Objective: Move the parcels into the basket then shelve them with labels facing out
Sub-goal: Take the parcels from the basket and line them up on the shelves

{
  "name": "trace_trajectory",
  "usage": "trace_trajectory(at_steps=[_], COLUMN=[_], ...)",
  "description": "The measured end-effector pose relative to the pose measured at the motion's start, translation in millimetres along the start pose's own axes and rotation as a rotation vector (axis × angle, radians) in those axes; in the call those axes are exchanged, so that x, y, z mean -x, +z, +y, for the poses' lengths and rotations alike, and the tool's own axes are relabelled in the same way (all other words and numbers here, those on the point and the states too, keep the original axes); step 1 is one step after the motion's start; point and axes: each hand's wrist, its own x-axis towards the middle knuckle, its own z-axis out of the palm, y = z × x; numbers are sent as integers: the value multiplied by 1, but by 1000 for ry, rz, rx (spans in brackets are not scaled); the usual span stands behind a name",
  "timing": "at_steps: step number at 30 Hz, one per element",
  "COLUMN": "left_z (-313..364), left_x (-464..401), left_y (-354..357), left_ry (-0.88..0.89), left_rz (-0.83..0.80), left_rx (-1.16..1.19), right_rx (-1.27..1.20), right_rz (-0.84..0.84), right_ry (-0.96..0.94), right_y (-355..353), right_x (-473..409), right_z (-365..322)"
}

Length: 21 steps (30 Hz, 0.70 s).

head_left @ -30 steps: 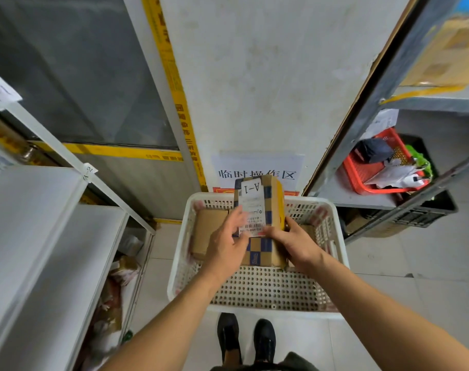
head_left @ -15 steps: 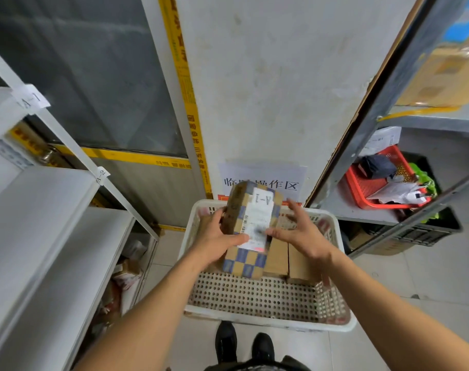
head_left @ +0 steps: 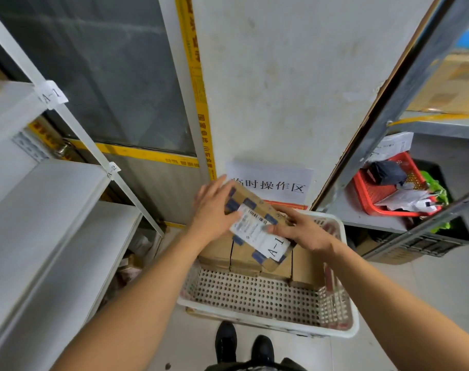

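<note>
A brown parcel (head_left: 256, 210) with blue checks and a white label marked A-1 is held tilted above the white perforated basket (head_left: 257, 303) on the floor. My left hand (head_left: 214, 210) holds its upper left end, fingers stretched along the side. My right hand (head_left: 305, 231) grips its right side, thumb on the label. Several plain brown parcels (head_left: 220, 250) stand in the far half of the basket, under the held one.
White shelves (head_left: 49, 210) tagged A-1 and A-2 stand at the left. A grey metal rack (head_left: 388, 145) at the right carries a red basket (head_left: 372, 194) of odds and ends and a cardboard box (head_left: 452, 84) higher up. My shoes (head_left: 244, 344) are just before the basket.
The parcel has been turned over in my hands: the A-1 mark was at the top, now it is at the lower right. The view has tilted up and the left shelves show more.
</note>
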Motion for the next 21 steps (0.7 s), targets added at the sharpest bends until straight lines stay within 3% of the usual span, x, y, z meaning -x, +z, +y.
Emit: trace_trajectory(at_steps=[2,4,7,9,14,21], left_z=[-2,-6,-14,-18,-49,-113], left_x=[13,25,43,52,70,118], left_y=[9,23,48,54,36,-11], left_ry=[-189,-356,-432,-412,-452,-492], left_rz=[121,22,-103,-67,90,275], left_rx=[215,456,727,853,904,957], right_rx=[-197,-314,-395,-397,-236,-72], right_rz=[43,68,34,16,-108,-140], right_ry=[16,22,15,26,-19,-153], right_y=[7,15,33,49,83,156], right_x=[1,2,-1,-6,-20,-34], right_z=[10,15,16,12,-8,-60])
